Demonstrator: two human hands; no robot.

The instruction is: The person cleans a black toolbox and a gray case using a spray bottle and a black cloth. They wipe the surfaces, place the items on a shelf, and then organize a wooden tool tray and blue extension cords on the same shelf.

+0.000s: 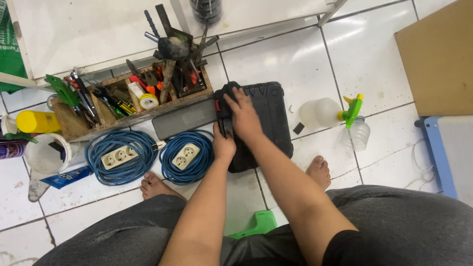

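Floor: white tiled floor [295, 64] carries everything; the person sits low over it, bare feet on the tiles, grey trousers at the bottom edge.
Far left edge: a yellow can [37, 121] lies on its side, with a white bucket [47, 155] just below it.
Wooden tool tray [74, 125]: stands toward the upper left of the floor, crammed with pliers, screwdrivers, a tape roll and rusty tools sticking up.
Extension cords: two blue coiled cords, one [120, 156] just left of the other [187, 156], each with a cream socket strip in its middle, lying just below the tray.
Grey flat box [185, 118]: between the tray and the coils, touching the black case's left side.
Left hand [224, 143]: curled on the near left edge of the black case [268, 116], at the latch side; fingers closed on that edge, thumb hidden.
Right hand [244, 116]: lies palm down on the lid, fingers spread flat, gripping nothing.
Black case: mid-floor, between the feet, lid down and flat.
Progress: judged from this, the case is still shut; the hands are at its latches, opening not yet done.
Right of case: a clear spray bottle [327, 113] with green trigger lies on its side; cardboard sheet [436, 59] at the upper right corner.
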